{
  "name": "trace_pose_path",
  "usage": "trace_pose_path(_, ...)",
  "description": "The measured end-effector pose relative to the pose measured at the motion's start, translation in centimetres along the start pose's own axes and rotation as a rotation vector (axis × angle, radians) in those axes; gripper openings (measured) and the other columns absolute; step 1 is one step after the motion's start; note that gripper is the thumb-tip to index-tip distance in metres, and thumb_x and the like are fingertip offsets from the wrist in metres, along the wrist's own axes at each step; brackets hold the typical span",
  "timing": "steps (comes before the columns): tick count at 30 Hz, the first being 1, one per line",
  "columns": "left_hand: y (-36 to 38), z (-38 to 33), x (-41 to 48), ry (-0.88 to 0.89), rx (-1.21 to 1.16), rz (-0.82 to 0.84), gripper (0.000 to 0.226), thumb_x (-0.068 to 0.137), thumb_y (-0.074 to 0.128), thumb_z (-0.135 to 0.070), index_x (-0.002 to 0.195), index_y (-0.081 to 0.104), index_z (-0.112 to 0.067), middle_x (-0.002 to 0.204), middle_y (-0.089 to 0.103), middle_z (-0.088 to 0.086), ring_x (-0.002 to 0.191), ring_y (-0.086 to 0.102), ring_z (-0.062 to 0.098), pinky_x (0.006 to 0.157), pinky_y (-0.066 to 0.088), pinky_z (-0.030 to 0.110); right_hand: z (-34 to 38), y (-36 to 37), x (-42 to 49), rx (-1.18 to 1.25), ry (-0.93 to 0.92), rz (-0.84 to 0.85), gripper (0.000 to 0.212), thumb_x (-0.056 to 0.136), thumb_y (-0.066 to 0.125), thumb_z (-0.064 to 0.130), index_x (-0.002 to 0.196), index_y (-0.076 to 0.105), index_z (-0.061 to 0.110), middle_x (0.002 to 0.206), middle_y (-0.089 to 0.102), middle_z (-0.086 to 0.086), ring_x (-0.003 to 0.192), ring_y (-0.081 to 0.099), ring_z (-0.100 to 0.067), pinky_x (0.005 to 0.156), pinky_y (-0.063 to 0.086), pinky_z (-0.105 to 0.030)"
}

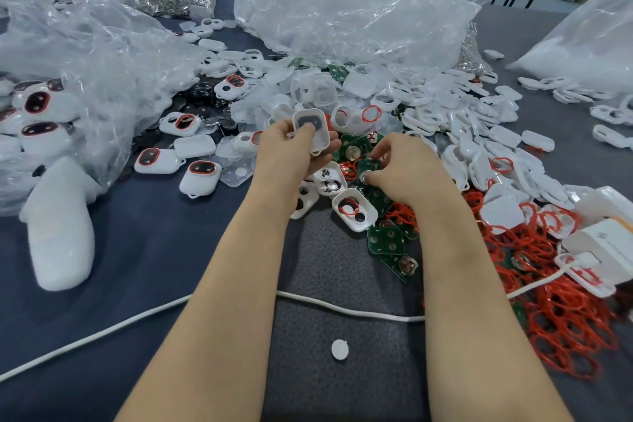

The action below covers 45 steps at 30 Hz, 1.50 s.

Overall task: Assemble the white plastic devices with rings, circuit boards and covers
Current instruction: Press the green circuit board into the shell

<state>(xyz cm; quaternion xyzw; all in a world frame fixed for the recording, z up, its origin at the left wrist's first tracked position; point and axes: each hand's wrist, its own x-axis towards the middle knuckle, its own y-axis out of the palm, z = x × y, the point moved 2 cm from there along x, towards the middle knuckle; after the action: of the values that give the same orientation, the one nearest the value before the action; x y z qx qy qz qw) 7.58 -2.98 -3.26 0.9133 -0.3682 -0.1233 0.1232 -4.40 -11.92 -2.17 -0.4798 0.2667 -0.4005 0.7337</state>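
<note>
Two hands are working over the heap at the middle of the desk (137, 250). The left hand (291, 154) is gripping a white shell (311, 130), thumb pressing into its hollow, long axis running twelve to six. The right hand (406, 169) is pinching a green circuit board (369, 168) in the pile. The board is lying at about four o'clock from the shell, so the right hand is nearer and would likely be carrying it toward ten o'clock. Fingers are hiding most of the board, and whether a ring is sitting in the held shell is hard to tell. Loose red rings (565, 319) are lying at four o'clock.
</note>
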Motion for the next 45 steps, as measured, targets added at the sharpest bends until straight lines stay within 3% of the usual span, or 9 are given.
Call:
trace_pose_path(9,0.2,0.1,0.1,-0.021,0.027,0.018,0.014,0.099,0.047,-0.005,0.091,0.056,-0.013,0.082,0.07,0.009,0.065,0.071,0.011,0.058,0.057,0.019,0.6,-0.1,-0.2,0.098,-0.064,-0.045,0.023,0.086,0.063,0.012,0.108,0.055,0.012,0.11,0.057,-0.008,0.102,0.053,-0.024,0.079,0.042,-0.031)
trace_pose_path(17,0.4,0.1,-0.2,-0.003,0.029,0.036,0.016,0.097,0.048,0.0,0.092,0.057,-0.013,0.086,0.068,0.008,0.061,0.071,0.011,0.053,0.054,0.017,0.4,0.0,0.1,0.222,-0.059,-0.085,0.02,0.088,0.062,0.017,0.108,0.063,0.014,0.105,0.061,-0.004,0.102,0.055,-0.02,0.079,0.039,-0.026)
trace_pose_path(24,1.4,0.5,-0.5,-0.044,-0.043,0.1,0.019,0.096,0.045,0.004,0.1,0.056,-0.011,0.102,0.065,0.015,0.067,0.071,0.017,0.06,0.059,0.023,0.5,-0.3,0.3,0.507,-0.078,-0.294,0.005,0.086,0.062,0.016,0.09,0.062,0.019,0.076,0.057,0.01,0.076,0.055,-0.011,0.065,0.04,-0.02)
trace_pose_path(29,1.4,0.9,-0.4,-0.104,-0.025,0.089,0.019,0.099,0.046,-0.002,0.113,0.056,-0.011,0.116,0.064,0.019,0.085,0.071,0.026,0.068,0.06,0.027,0.5,-1.0,0.0,0.793,-0.072,-0.36,0.015,0.089,0.062,0.017,0.081,0.059,0.03,0.076,0.059,0.009,0.08,0.061,-0.017,0.079,0.054,-0.038)
trace_pose_path(31,1.4,0.9,-0.3,-0.13,-0.026,0.094,0.021,0.1,0.045,-0.004,0.117,0.055,-0.009,0.118,0.063,0.021,0.084,0.071,0.025,0.066,0.059,0.027,0.5,-1.2,0.0,0.843,-0.106,-0.363,0.017,0.09,0.062,0.016,0.081,0.061,0.031,0.076,0.06,0.01,0.079,0.06,-0.012,0.077,0.054,-0.033)
trace_pose_path(34,1.6,0.8,-0.4,-0.182,-0.083,0.112,0.022,0.101,0.043,-0.009,0.119,0.055,-0.004,0.109,0.065,0.021,0.066,0.071,0.02,0.067,0.06,0.029,0.8,-1.3,-0.1,0.869,-0.179,-0.34,0.02,0.091,0.06,0.011,0.083,0.063,0.029,0.073,0.06,0.012,0.068,0.055,0.0,0.067,0.049,-0.019)
trace_pose_path(37,1.7,0.6,-0.5,-0.23,-0.095,0.107,0.03,0.101,0.043,-0.018,0.122,0.056,-0.002,0.095,0.07,0.016,0.062,0.071,0.02,0.056,0.059,0.025,1.0,-1.2,-0.1,0.829,-0.224,-0.306,0.017,0.092,0.058,0.009,0.087,0.064,0.024,0.076,0.063,0.012,0.071,0.057,0.0,0.07,0.048,-0.016)
trace_pose_path(42,1.8,0.4,-0.7,-0.25,-0.129,0.113,0.037,0.105,0.035,-0.035,0.096,0.061,-0.01,0.066,0.07,0.007,0.057,0.068,0.02,0.054,0.059,0.028,1.6,-0.9,-0.3,0.696,-0.302,-0.249,0.013,0.093,0.058,0.012,0.089,0.065,0.023,0.082,0.064,0.015,0.078,0.058,0.003,0.071,0.044,-0.006)
trace_pose_path(45,1.8,0.4,-0.9,-0.25,-0.112,0.126,0.04,0.105,0.033,-0.038,0.092,0.06,-0.011,0.058,0.069,0.003,0.054,0.068,0.017,0.055,0.06,0.031,1.8,-0.7,-0.4,0.625,-0.329,-0.223,0.015,0.093,0.057,0.014,0.088,0.064,0.026,0.081,0.062,0.017,0.073,0.054,0.012,0.067,0.039,-0.002)
